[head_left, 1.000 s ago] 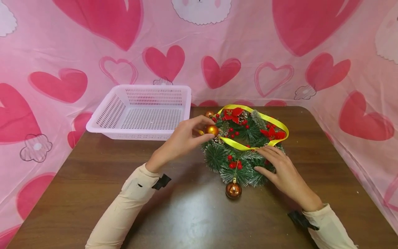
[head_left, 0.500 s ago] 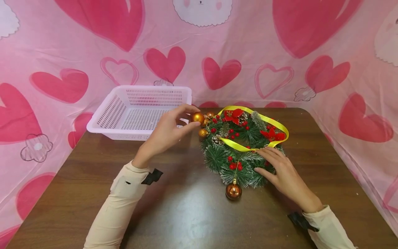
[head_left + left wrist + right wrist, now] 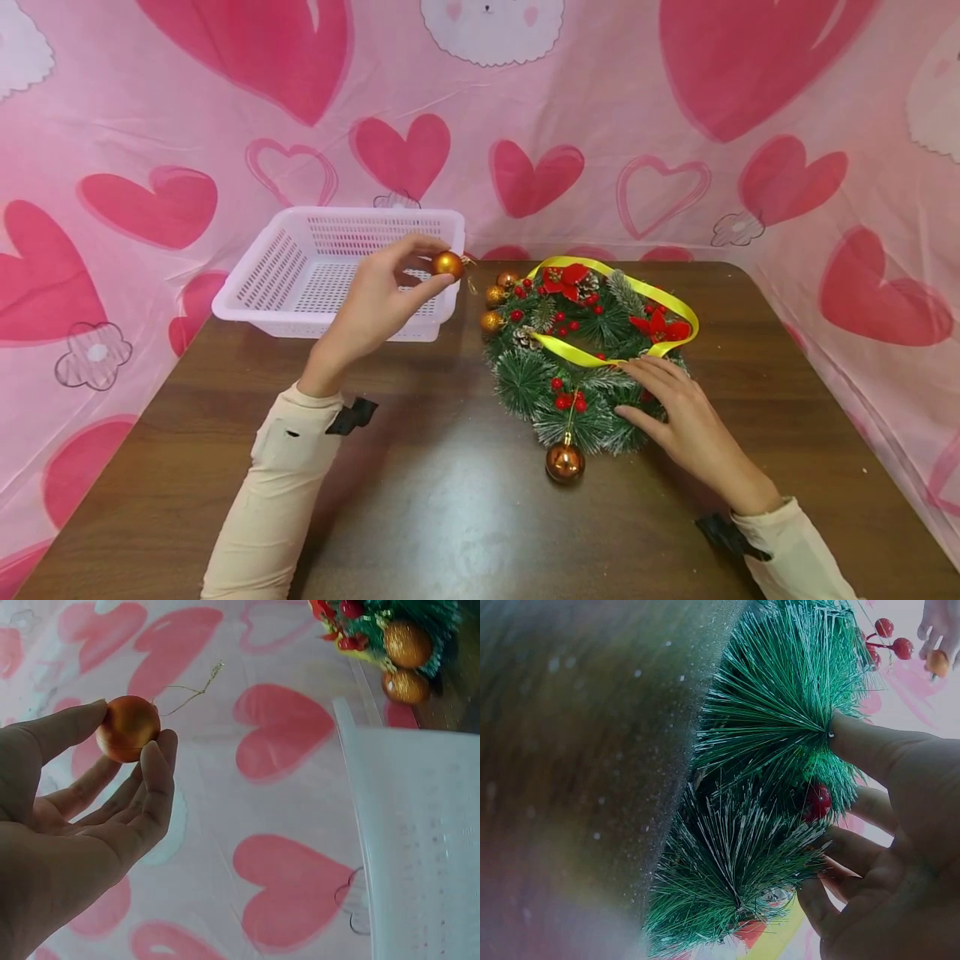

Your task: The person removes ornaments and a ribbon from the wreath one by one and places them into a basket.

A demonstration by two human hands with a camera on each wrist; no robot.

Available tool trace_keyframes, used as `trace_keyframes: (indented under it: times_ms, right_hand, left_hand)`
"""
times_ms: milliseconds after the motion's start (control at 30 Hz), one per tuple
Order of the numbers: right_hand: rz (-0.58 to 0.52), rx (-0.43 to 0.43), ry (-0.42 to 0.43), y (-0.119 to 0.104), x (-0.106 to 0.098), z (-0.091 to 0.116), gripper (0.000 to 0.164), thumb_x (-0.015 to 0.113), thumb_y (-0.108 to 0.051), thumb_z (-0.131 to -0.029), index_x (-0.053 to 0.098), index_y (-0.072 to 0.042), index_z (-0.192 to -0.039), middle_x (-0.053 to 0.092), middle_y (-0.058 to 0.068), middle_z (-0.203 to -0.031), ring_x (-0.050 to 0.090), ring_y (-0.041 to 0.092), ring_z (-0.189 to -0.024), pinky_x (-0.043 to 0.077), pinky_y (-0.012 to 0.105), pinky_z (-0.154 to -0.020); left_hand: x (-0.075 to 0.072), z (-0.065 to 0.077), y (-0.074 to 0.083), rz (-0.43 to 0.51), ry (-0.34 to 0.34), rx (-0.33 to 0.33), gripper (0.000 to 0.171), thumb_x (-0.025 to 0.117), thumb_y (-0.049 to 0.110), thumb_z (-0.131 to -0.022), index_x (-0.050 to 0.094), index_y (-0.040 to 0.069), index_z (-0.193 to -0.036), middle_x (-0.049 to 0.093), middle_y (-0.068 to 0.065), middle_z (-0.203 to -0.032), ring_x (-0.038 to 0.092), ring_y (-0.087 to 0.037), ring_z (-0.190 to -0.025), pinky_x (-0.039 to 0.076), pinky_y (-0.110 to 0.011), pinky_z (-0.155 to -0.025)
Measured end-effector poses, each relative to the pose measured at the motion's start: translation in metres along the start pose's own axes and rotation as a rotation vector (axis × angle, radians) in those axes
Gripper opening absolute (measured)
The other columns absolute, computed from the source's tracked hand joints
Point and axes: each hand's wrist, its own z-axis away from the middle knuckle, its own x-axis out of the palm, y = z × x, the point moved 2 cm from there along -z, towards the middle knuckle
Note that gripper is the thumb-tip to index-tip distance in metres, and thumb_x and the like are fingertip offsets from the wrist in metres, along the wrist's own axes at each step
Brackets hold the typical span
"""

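Observation:
My left hand [image 3: 378,296] pinches an orange-gold bauble [image 3: 447,265] between thumb and fingertips, over the right side of the white basket [image 3: 247,315]. In the left wrist view a thin gold hanging cord [image 3: 201,691] trails from the bauble [image 3: 129,729]. My right hand [image 3: 686,421] rests on the lower right of a green Christmas wreath [image 3: 521,379], fingers fairly straight at its yellow ribbon [image 3: 573,353]. The right wrist view has the thumb and fingers of that hand [image 3: 900,825] against the frosted needles [image 3: 780,697].
Several gold baubles [image 3: 492,321] sit at the wreath's left edge. A shiny copper bauble [image 3: 565,462] lies on the brown table [image 3: 450,533] at the wreath's front. Red poinsettias [image 3: 660,325], berries and pine cones decorate the wreath. A pink heart-patterned cloth [image 3: 540,92] hangs behind.
My left hand has carried the orange-gold bauble leftward and back, away from the wreath's left side to over the basket. The right hand has stayed on the wreath.

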Motion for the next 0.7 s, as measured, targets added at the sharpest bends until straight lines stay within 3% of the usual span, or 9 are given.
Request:
trace_keyframes:
  times_ms: [267,700]
  right_hand:
    - [-0.004,0.005,-0.008,-0.001,0.0,0.0,0.061,0.083,-0.02,-0.081,0.06,-0.005,-0.135,0.056,0.023,-0.136,0.043,0.041,-0.131,0.033,0.07,-0.1]
    - [-0.002,0.015,-0.008,-0.001,-0.001,0.001,0.06,0.082,-0.022,-0.082,0.06,-0.006,-0.135,0.056,0.022,-0.136,0.042,0.04,-0.132,0.032,0.07,-0.1]
  left_hand:
    - [-0.015,0.001,-0.012,-0.04,0.054,-0.047,0.036,0.076,0.016,-0.089,0.065,0.008,-0.122,0.069,-0.003,-0.116,0.068,-0.015,-0.102,0.057,-0.038,-0.083]
    - [-0.03,-0.003,-0.039,0.009,0.07,-0.138,0.037,0.074,0.013,-0.09,0.063,0.005,-0.124,0.067,-0.011,-0.12,0.067,-0.026,-0.11,0.054,-0.034,-0.09]
